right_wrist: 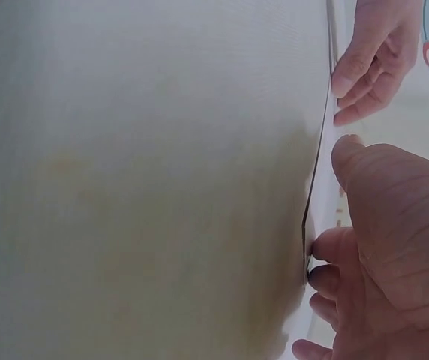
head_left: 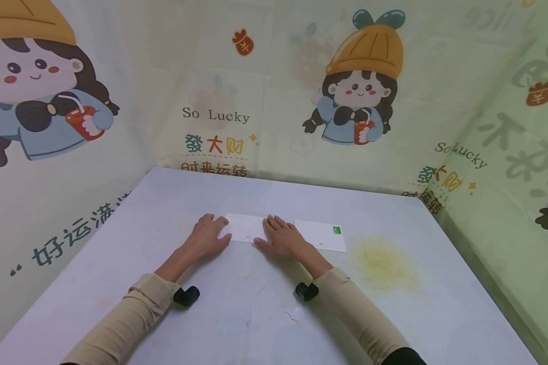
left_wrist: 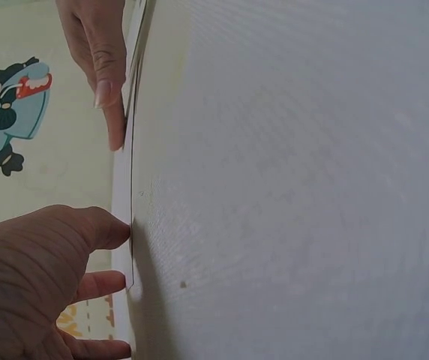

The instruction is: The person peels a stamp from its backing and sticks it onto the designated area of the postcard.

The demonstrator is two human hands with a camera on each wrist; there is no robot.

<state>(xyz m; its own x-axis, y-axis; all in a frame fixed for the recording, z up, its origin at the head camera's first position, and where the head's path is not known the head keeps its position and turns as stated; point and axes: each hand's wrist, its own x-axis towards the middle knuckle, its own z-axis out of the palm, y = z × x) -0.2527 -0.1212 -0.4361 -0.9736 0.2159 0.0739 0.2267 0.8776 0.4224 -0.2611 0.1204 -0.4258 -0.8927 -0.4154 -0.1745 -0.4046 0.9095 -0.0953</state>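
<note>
Two white paper pieces that look like envelopes lie in a row on the table. The left envelope (head_left: 242,228) is between my hands; the right envelope (head_left: 317,234) has a green stamp (head_left: 337,230) in its upper right corner. My left hand (head_left: 205,237) has its fingers and thumb spread at the left envelope's left edge. Fingers stretched, my right hand (head_left: 283,239) rests across where the two envelopes come together and hides that part. In the right wrist view the right hand's fingertips (right_wrist: 327,281) touch the paper, whose edge lifts slightly from the table.
The white table (head_left: 251,299) has a yellow stain (head_left: 385,263) right of the envelopes and a small dark scratch-like mark (head_left: 292,316) near the front. A cloth with cartoon figures (head_left: 361,96) hangs behind and along both sides. Black wrist cameras (head_left: 186,296) sit below my wrists.
</note>
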